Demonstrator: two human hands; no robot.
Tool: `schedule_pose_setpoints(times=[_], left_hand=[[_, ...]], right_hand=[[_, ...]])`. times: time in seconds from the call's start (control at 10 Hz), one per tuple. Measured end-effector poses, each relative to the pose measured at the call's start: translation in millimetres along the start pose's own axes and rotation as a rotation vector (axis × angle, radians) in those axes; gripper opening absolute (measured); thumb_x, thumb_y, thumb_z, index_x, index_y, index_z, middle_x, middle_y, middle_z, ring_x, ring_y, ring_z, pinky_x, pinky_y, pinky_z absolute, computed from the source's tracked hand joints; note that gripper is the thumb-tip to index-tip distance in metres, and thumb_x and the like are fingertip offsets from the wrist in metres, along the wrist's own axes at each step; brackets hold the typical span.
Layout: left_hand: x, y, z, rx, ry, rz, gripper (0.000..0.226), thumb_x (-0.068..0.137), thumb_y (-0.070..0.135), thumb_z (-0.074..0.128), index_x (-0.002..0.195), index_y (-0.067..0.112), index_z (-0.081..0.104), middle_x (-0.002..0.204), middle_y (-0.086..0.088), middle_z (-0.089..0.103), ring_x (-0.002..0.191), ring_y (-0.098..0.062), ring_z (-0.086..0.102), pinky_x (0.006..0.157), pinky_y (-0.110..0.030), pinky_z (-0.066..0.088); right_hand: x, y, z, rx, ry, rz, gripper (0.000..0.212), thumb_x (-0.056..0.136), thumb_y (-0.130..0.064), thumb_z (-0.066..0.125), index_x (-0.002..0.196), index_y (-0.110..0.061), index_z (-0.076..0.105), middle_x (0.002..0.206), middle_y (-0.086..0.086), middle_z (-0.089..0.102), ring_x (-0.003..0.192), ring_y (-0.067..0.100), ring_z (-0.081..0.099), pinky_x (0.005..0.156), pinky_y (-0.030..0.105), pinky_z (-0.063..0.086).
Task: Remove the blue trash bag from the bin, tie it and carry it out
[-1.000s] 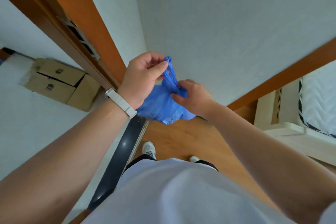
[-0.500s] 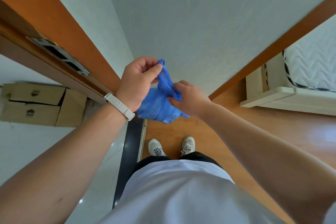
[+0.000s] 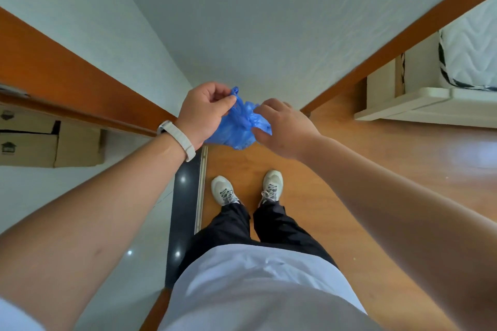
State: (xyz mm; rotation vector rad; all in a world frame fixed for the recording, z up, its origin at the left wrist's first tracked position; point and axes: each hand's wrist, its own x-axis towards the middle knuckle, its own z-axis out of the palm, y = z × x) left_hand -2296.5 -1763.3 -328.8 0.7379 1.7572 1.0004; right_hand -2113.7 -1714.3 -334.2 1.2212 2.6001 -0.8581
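At the bottom of the frame a white shirt (image 3: 258,290) and dark trousers (image 3: 250,226) are seen, with two pale sneakers (image 3: 272,185) planted on the wooden floor (image 3: 376,169) beside a dark threshold strip (image 3: 185,196). At mid-frame the blue trash bag (image 3: 236,129) is held in the air between both hands. Its upper loop is pinched by the left hand (image 3: 203,113), which bears a white wristband (image 3: 178,138); its gathered side is gripped by the right hand (image 3: 285,129). Cardboard boxes (image 3: 51,142) are seen at the left edge, a mattress (image 3: 473,56) at the upper right.
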Motion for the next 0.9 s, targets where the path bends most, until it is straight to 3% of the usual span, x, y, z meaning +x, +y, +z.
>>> schedule_pose_setpoints(times=[0.2,0.4,0.6,0.8,0.9], left_hand=[[68.6,-97.4,32.7,0.142,0.018,-0.110,0.013,0.078,0.015,0.068,0.074,0.026,0.065,0.074,0.001,0.065,0.067,-0.015,0.057,0.074,-0.033,0.051],[132.6,-188.4,56.6,0.239,0.121,-0.185,0.008,0.078,0.013,0.065,0.080,0.020,0.066,0.079,0.001,0.066,0.070,-0.014,0.058,0.072,-0.028,0.050],[176.3,-264.2,72.7,0.436,0.095,-0.199,0.010,0.080,0.015,0.064,0.089,0.014,0.069,0.086,0.000,0.066,0.079,-0.014,0.059,0.071,-0.024,0.047],[186.7,-273.8,78.2,0.463,0.132,-0.216,0.014,0.075,0.014,0.056,0.081,0.019,0.068,0.085,-0.002,0.070,0.082,-0.021,0.064,0.073,-0.030,0.051],[175.3,-257.9,76.7,0.491,0.141,-0.147,0.016,0.077,0.017,0.054,0.090,0.018,0.063,0.090,-0.002,0.066,0.084,-0.022,0.062,0.078,-0.032,0.051]], right_hand=[[35.3,40.5,55.5,-0.130,-0.029,-0.022,0.043,0.089,-0.040,0.050,0.127,-0.018,0.055,0.140,0.009,0.048,0.124,0.032,0.046,0.098,0.043,0.038],[60.7,78.2,113.3,-0.166,-0.020,-0.082,0.048,0.082,-0.041,0.051,0.122,-0.016,0.059,0.130,0.012,0.058,0.118,0.035,0.053,0.094,0.046,0.044],[71.6,109.8,150.0,-0.141,-0.028,-0.024,0.048,0.084,-0.042,0.052,0.124,-0.018,0.057,0.131,0.010,0.056,0.119,0.035,0.051,0.094,0.046,0.042],[69.8,120.2,152.4,-0.091,-0.104,0.036,0.049,0.086,-0.045,0.046,0.127,-0.019,0.055,0.131,0.008,0.053,0.119,0.034,0.049,0.095,0.044,0.040],[61.6,118.9,138.9,-0.085,-0.106,0.026,0.045,0.088,-0.042,0.050,0.127,-0.019,0.055,0.132,0.007,0.052,0.121,0.032,0.047,0.096,0.043,0.039]])
